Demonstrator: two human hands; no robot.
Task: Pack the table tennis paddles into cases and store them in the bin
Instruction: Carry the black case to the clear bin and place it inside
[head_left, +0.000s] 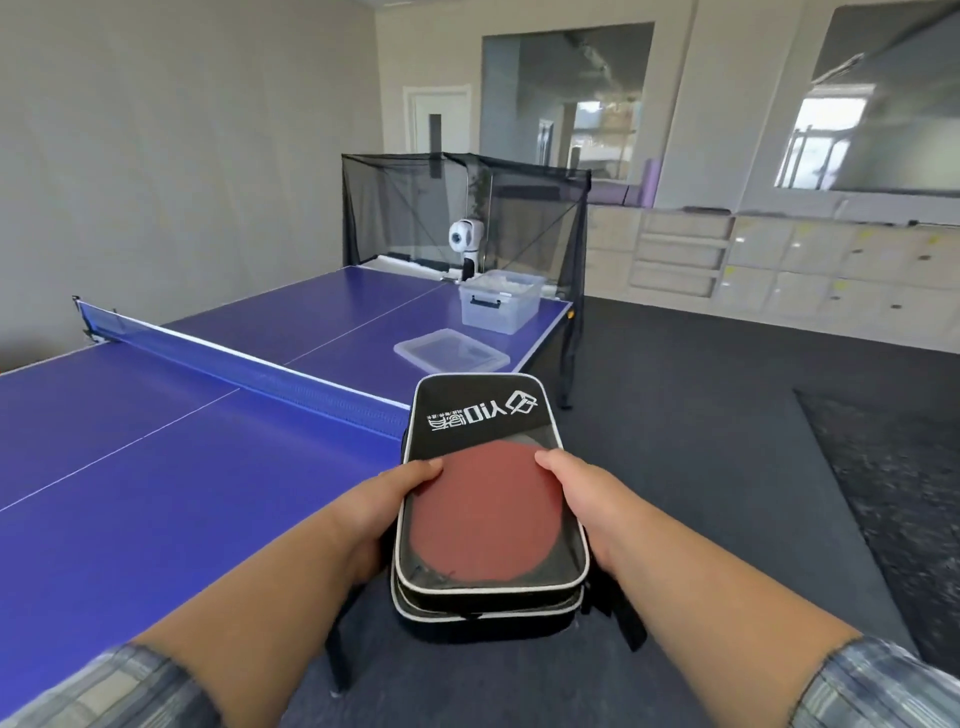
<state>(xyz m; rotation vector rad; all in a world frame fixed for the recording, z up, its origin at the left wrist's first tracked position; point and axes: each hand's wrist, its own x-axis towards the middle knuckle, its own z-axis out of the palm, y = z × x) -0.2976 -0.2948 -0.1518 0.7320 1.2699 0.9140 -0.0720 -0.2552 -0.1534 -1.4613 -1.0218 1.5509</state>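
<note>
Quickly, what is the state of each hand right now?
Left hand: closed on the left edge of the black fabric paddle case with white trim, thumb on top.
Right hand: closed on the right edge of the same case.

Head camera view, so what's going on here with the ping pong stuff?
A person stands beside the blue table tennis table, gripping black paddle cases with both hands, left hand and right hand on either side, thumbs on top. There seem to be two cases stacked; the upper one's clear window shows a red paddle inside. The clear bin sits open at the table's far end, its lid lying just in front. The cases are not yet in the bin.
</note>
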